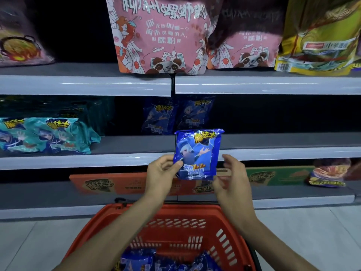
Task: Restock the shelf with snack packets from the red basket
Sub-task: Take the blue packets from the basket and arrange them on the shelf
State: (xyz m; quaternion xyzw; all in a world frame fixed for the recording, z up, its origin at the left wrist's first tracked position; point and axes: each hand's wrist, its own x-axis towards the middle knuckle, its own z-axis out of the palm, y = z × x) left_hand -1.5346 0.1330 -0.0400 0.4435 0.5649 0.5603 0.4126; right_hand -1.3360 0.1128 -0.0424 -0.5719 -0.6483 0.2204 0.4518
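The left hand's (162, 173) thumb and fingers pinch the low left edge of the shiny blue snack packet (198, 153); the right hand (232, 178) is loose and spread just beside it, holding nothing; the packet stands up in front of the grey middle shelf (273, 141); best to keep it straight and set it before the two same blue packets (177, 114) at the back; the way looks free; the red plastic basket (224, 212) sits below.

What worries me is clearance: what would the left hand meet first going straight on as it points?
Probably the middle shelf's front lip, level with the left hand; the blue packet it pinches rises above that lip. Depth is unclear.
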